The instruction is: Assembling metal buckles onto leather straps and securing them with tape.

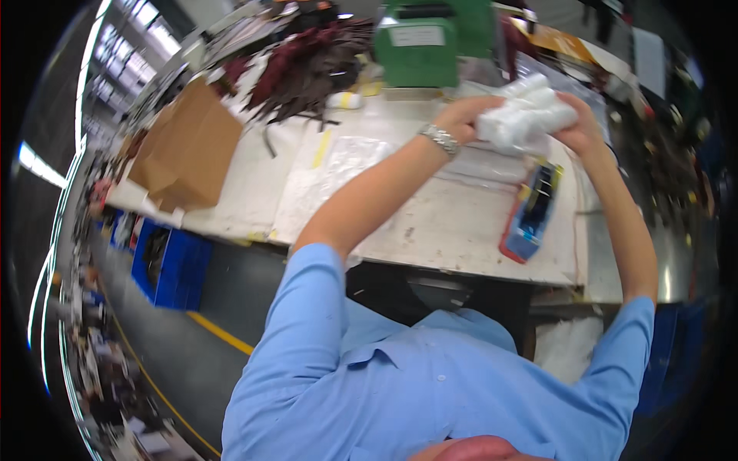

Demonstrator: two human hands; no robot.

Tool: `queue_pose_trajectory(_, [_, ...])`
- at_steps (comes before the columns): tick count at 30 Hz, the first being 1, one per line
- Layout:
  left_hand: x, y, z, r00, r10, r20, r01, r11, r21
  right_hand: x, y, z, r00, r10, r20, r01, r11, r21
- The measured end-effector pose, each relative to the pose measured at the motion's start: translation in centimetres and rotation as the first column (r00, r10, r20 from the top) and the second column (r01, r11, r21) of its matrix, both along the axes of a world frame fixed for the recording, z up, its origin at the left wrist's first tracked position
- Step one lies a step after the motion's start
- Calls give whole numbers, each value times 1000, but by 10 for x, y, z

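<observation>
Over the far right part of the table, both my hands grip a bundle of white rolls in clear plastic (pixel 526 115). My left hand (pixel 467 117), with a metal watch at the wrist, closes on its left side. On the opposite side my right hand (pixel 582 129) holds it, fingers partly hidden behind the plastic. Below the bundle lie flat clear plastic bags (pixel 484 167). A blue and red tape dispenser (pixel 530 215) rests on the table closer to me, just under the right hand. The bundle is slightly blurred.
A brown cardboard box (pixel 192 146) stands at the table's left end. Dark maroon and brown strips (pixel 319 69) are heaped at the back, beside a green box (pixel 419 46). Crumpled clear plastic (pixel 350 165) lies left of my forearm. A blue bin (pixel 173 265) sits on the floor.
</observation>
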State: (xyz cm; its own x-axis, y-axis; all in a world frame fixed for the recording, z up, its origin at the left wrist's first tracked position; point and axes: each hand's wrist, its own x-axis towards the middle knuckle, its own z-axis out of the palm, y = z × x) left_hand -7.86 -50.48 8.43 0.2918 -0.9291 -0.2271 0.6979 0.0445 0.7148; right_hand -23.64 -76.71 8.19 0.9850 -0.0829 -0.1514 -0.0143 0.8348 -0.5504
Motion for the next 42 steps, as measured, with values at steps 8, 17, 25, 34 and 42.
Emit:
queue_pose_trajectory(8, [7, -8, -18, 831, 403, 384, -348, 914, -208, 37, -25, -24, 997, -73, -40, 67, 986, -152])
queue_pose_trajectory(17, [9, -17, -27, 328, 424, 844, -578, 797, -176, 52, -40, -32, 987, -1, -161, -38, 971, -235])
queue_pose_trajectory(25, [-25, 17, -1, -404, 87, 910, -613, 713, -341, 75, -88, -42, 970, -22, -241, -121, 818, -563])
queue_pose_trajectory(34, [-108, 216, 56, -467, 178, 866, -398, 832, -386, 38, -79, 46, 951, -249, 182, 124, -229, -965])
queue_pose_trajectory(42, [-172, 452, 12, -232, 456, 859, -869, 299, -393, -123, 313, 150, 875, 336, 348, 466, -395, -791])
